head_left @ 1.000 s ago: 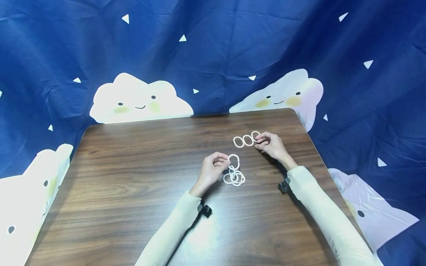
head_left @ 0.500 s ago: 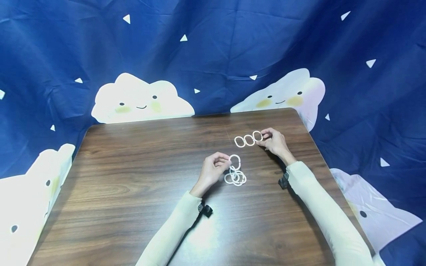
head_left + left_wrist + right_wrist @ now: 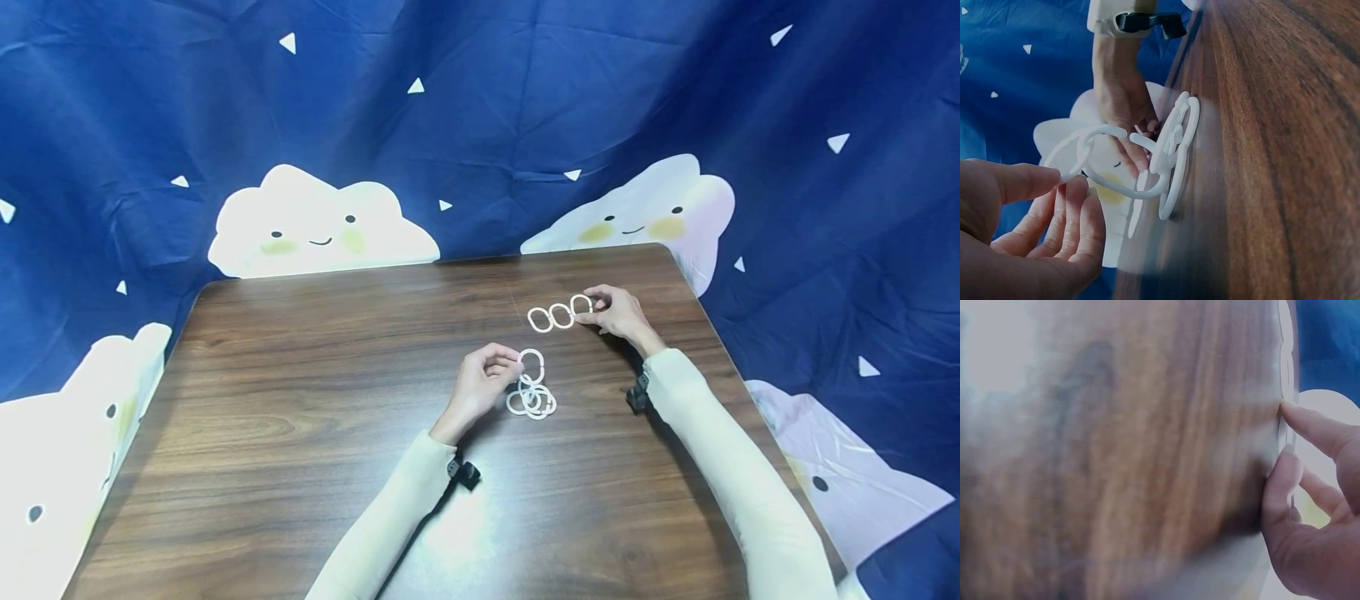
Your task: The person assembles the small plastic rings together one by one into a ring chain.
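Observation:
My left hand (image 3: 486, 379) pinches a white oval shower curtain ring (image 3: 542, 367) between thumb and fingers, raised off the table. In the left wrist view this ring passes through another white ring (image 3: 1125, 192), which leads to several more in a pile (image 3: 538, 414). Further back, three rings lie in a slanting row: left (image 3: 531, 323), middle (image 3: 556, 323) and right (image 3: 579, 297). My right hand (image 3: 619, 313) holds the right ring at its edge with thumb and forefinger, low against the table. Whether the row's rings are linked, I cannot tell.
The brown wood-grain table (image 3: 315, 400) has a back edge close to a blue curtain (image 3: 480, 125) printed with clouds. Black wrist cameras (image 3: 467, 475) sit on both sleeves.
The right hand has shifted slightly up and right, and its fingers have changed their hold on the row's right ring. The left hand stays in place with its ring.

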Action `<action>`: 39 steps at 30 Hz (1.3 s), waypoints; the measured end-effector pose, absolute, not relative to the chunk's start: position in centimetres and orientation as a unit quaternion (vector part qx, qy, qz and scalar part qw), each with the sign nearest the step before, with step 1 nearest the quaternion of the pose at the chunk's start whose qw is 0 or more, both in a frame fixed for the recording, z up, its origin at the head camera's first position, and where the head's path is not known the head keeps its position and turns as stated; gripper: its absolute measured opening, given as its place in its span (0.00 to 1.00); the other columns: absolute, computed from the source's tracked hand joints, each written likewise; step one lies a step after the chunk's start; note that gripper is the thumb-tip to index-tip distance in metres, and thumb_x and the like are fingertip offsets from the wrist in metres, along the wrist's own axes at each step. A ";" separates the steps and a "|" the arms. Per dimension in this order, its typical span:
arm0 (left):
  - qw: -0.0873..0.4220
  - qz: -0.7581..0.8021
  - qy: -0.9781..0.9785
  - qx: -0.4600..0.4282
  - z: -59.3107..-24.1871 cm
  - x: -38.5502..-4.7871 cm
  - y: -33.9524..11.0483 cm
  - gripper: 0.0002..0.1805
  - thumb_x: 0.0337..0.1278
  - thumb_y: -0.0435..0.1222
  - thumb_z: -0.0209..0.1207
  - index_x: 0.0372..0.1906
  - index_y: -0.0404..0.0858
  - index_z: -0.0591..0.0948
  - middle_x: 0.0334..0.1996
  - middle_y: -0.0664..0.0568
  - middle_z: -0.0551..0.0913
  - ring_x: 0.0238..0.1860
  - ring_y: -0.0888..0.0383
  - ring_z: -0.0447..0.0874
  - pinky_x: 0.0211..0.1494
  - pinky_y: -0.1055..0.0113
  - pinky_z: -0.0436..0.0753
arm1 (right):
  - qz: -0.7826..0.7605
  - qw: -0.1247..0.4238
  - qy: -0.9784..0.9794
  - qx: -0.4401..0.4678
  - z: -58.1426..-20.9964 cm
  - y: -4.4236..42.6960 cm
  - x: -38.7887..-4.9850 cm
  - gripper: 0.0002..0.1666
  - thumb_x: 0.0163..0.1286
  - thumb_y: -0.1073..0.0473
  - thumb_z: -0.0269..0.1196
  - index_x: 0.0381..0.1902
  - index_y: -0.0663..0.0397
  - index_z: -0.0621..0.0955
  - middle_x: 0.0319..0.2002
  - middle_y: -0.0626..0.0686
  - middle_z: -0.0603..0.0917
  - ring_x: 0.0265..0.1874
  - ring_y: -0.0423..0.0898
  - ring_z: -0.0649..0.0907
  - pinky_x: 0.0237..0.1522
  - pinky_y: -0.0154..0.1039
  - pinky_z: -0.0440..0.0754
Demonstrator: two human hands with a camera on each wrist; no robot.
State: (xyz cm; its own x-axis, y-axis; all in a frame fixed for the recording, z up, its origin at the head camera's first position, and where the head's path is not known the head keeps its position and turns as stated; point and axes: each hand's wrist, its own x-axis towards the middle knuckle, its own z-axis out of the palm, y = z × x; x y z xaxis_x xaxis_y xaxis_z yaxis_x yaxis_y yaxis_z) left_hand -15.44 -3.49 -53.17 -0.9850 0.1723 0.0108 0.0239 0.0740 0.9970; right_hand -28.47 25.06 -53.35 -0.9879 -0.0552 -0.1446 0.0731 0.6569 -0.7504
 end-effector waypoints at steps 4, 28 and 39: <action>0.054 0.677 0.731 0.072 -53.2 -15.5 -3.4 0.13 0.63 0.28 0.68 0.49 0.25 0.84 0.42 0.28 0.88 0.38 0.40 0.91 0.45 0.57 0.92 | -0.412 0.084 0.907 0.004 -53.3 25.1 -28.6 0.36 0.62 0.57 0.77 0.67 0.57 0.79 0.46 0.59 0.77 0.31 0.39 0.79 0.28 0.32 0.89; 0.060 0.678 0.729 0.071 -53.3 -15.3 -3.4 0.13 0.63 0.29 0.68 0.49 0.25 0.84 0.42 0.28 0.88 0.43 0.29 0.89 0.46 0.53 0.92 | -0.411 0.040 0.911 0.012 -53.7 25.2 -28.0 0.37 0.53 0.56 0.83 0.54 0.60 0.75 0.43 0.59 0.80 0.22 0.38 0.79 0.26 0.30 0.82; 0.062 0.675 0.732 0.068 -53.1 -15.5 -3.4 0.11 0.63 0.28 0.68 0.48 0.27 0.84 0.40 0.32 0.89 0.41 0.34 0.90 0.37 0.80 0.85 | -0.443 0.038 0.895 0.015 -53.7 25.9 -27.3 0.39 0.53 0.62 0.83 0.56 0.62 0.72 0.42 0.63 0.85 0.23 0.37 0.82 0.29 0.31 0.87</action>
State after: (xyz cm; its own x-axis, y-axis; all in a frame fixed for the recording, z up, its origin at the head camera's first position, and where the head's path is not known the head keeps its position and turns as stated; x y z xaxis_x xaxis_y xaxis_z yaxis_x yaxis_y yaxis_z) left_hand -15.53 -3.39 -53.07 -0.9832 0.1826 0.0016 0.0164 0.0791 0.9967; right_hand -27.35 25.94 -53.72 -0.9966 -0.0060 -0.0818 0.0614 0.6064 -0.7928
